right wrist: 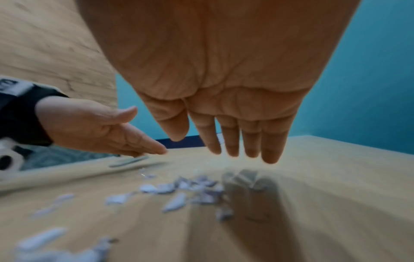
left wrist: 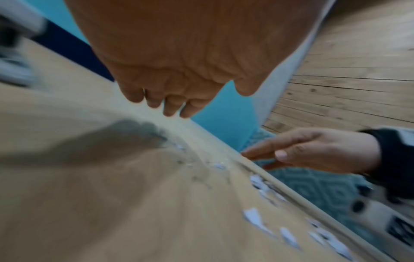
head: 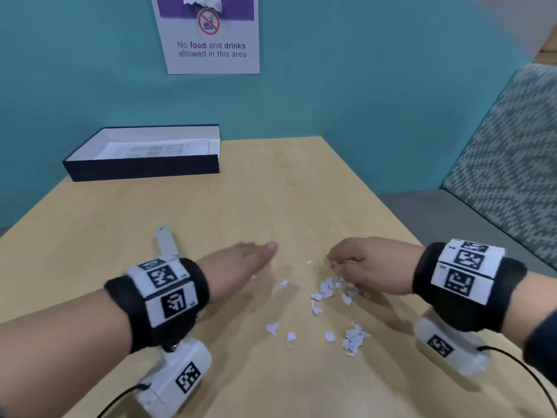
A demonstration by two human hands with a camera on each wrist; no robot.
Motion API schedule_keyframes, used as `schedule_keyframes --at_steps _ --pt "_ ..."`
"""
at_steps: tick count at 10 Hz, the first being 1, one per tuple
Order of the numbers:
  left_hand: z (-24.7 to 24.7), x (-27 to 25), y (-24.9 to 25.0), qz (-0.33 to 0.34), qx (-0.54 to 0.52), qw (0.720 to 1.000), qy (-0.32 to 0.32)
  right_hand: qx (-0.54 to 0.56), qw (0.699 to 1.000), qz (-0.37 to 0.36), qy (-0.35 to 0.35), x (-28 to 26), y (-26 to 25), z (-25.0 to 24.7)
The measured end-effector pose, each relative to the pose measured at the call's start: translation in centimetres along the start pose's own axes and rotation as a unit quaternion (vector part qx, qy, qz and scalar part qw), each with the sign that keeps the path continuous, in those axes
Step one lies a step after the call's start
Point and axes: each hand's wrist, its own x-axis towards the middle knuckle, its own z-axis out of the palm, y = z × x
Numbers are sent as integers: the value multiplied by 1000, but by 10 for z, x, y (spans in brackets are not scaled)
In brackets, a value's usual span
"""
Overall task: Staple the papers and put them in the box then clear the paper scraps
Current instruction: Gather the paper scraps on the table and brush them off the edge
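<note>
White paper scraps [head: 327, 289] lie scattered on the wooden table [head: 271, 191], with a second small heap [head: 355, 339] nearer me. My right hand [head: 340, 267] hovers over the far heap, its fingers [right wrist: 233, 141] straight and pointing down, holding nothing. Left of the scraps, my left hand [head: 259, 251] is flat and empty, palm turned toward them, fingers [left wrist: 168, 104] extended. The dark blue box [head: 141, 155] at the back left holds printed papers [head: 153, 150]. A grey stapler [head: 165, 241] lies just behind my left wrist.
A teal wall with a sign [head: 211, 34] runs behind the table. To the right, past the table's edge, stands a patterned upholstered seat [head: 506, 152]. Cables trail from both wrist cameras along the near edge.
</note>
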Motion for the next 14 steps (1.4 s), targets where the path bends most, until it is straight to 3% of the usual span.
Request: schedule_keyframes --at_steps 1,2,3,4,5,6,7,8,10,11,12,13,14 --pt "8 -7 1 -31 36 999 9 -45 999 24 -11 10 3 9" --pt "34 -7 7 -28 8 1000 -10 -72 995 -32 -65 5 -12 21" --pt "51 -36 27 27 -38 994 -96 -18 992 -58 -107 -14 -23 26" --pt "48 -49 26 36 -79 990 -108 47 997 -17 -67 -29 -19 13" --pt "28 -27 25 4 -36 999 -11 35 999 21 -20 -21 -17 3" --pt "17 -13 41 -11 -20 1000 12 32 999 35 -27 -2 -29 5" --pt "18 0 52 -67 -75 995 4 -20 998 -15 -60 6 -53 15" --pt "28 6 59 -69 -91 993 -7 -65 994 -47 -74 1 -63 26" --pt "55 -20 36 4 -85 990 -111 46 999 -20 -15 -53 -12 11" --pt "50 -33 23 22 -66 995 -70 43 998 22 32 -56 21 18" --pt "38 -27 19 -66 -103 992 19 11 1000 22 6 -53 18 32" --pt "48 -26 23 -68 -64 995 41 25 999 -33 -8 -58 -3 43" --pt "73 -37 38 -45 -114 992 -27 55 995 -70 -39 -73 -18 43"
